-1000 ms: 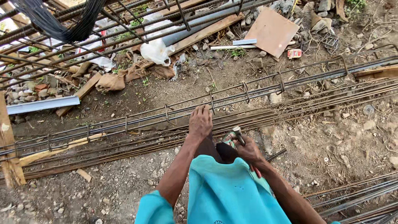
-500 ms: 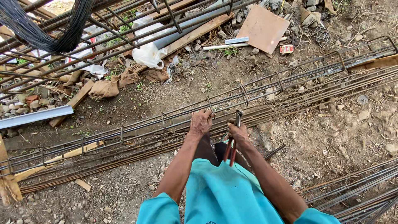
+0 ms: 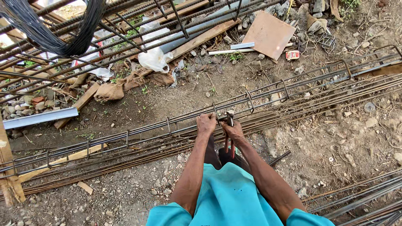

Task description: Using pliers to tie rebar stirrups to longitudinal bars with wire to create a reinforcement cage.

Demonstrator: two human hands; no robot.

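Pliers with red handles sit clamped in the right hand's grip, jaws at a rebar cage lying across the dirt ground. Left hand grips the cage's top bar just beside. Wire coil hangs far left.

The rebar cage is dull, ribbed steel with rusty brown patches. The pliers in the right hand are dark metal with red handles — likely plastic. Rough wooden planks, a crumpled glossy white plastic bag and matt brown cardboard lie on gritty, stony soil.
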